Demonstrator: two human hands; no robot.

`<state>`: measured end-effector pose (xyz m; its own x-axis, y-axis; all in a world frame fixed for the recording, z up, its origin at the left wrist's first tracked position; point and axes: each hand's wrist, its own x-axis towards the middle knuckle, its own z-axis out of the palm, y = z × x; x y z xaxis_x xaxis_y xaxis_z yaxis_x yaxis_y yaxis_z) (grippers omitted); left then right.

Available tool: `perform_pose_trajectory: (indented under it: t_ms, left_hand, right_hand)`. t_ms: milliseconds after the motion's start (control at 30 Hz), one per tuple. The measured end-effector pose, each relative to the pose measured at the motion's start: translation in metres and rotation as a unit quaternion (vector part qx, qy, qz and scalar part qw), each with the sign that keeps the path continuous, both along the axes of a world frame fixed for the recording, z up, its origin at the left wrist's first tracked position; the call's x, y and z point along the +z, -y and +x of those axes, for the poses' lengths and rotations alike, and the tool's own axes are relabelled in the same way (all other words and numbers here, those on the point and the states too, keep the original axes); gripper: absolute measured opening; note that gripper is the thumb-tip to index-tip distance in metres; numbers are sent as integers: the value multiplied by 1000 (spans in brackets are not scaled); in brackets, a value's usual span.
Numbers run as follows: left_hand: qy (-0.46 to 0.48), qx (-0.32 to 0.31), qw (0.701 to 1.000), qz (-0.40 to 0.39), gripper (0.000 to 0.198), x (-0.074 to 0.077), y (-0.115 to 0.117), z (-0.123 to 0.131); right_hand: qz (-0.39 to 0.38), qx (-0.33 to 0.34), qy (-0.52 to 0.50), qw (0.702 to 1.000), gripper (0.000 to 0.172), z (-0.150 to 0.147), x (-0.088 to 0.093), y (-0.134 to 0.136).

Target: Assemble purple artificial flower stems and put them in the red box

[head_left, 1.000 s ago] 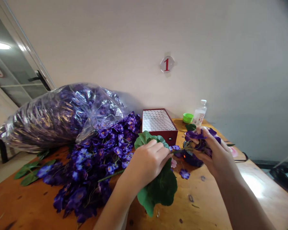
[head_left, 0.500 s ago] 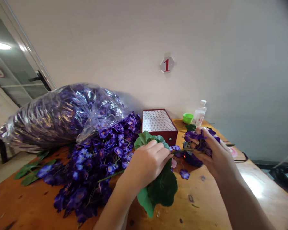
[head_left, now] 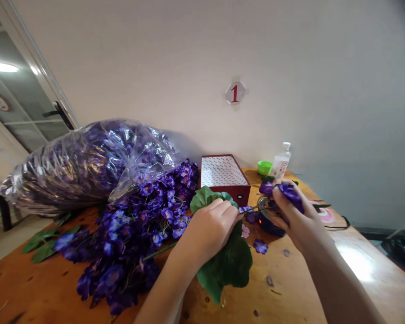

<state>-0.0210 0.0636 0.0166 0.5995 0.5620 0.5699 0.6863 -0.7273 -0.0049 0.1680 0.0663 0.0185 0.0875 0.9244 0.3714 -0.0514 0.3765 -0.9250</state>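
- Our left hand (head_left: 211,229) is closed up, fingers (head_left: 222,211) wrapped snugly around a bunch of big green artificial leaves (head_left: 224,265) that hang down past the palm and over the table edge of our view.
- Our right hand (head_left: 300,216) is up by the far right of the work area, fingers pinched narrow on a purple artificial flower (head_left: 290,193).
- A thin stem (head_left: 253,209) spans the short gap between our two hands, so the leaves and the flower look joined, though we can't quite tell where it ends inside the right hand.
- Right under that hand sits a dark round gadget (head_left: 273,229) with a tiny red light. No idea what it is from here.
- A loose purple blossom (head_left: 260,246) and a pink blossom (head_left: 245,231) lie on the wooden table (head_left: 290,279) near our hands.
- To the left there's a big heap of purple artificial flowers (head_left: 121,234), right up against a bulging plastic bag (head_left: 84,166) stuffed with more.
- Behind our hands we've got a red box (head_left: 242,194) with a patterned white lining, a green cap (head_left: 264,168) and a clear plastic bottle (head_left: 281,160).
- A round "1" sign (head_left: 235,93) is stuck on the wall above.
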Motion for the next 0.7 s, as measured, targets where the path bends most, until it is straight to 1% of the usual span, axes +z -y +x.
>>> perform_pose_trajectory:
  t_ms: [67, 167, 200, 267, 367, 467, 567, 700]
  left_hand:
    - [7, 3, 1000, 10, 24, -1, -2, -1]
    - [3, 0, 1000, 22, 25, -1, -2, -3]
    - [-2, -2, 1000, 23, 25, -1, -2, -3]
    - [-16, -8, 1000, 23, 26, 1, -1, -4]
    - [-27, -24, 999, 21, 27, 1, -2, -3]
    - [-19, -34, 999, 11, 28, -1, -4, -1]
    - [-9, -31, 999, 11, 29, -5, -7, 2]
    - [-22, -26, 999, 22, 29, -7, -7, 3]
  right_hand:
    - [8, 7, 54, 998, 37, 7, 2, 4]
    - [26, 2, 160, 987, 50, 18, 1, 6]
    - [31, 0, 175, 984, 52, 20, 0, 6]
    - [36, -5, 169, 985, 50, 21, -1, 5]
    - [41, -12, 122, 992, 37, 15, 0, 3]
    - [46, -10, 95, 994, 37, 8, 2, 2]
    - [38, 0, 74, 997, 35, 2, 3, 2]
    - [24, 10, 52, 998, 31, -3, 4, 3]
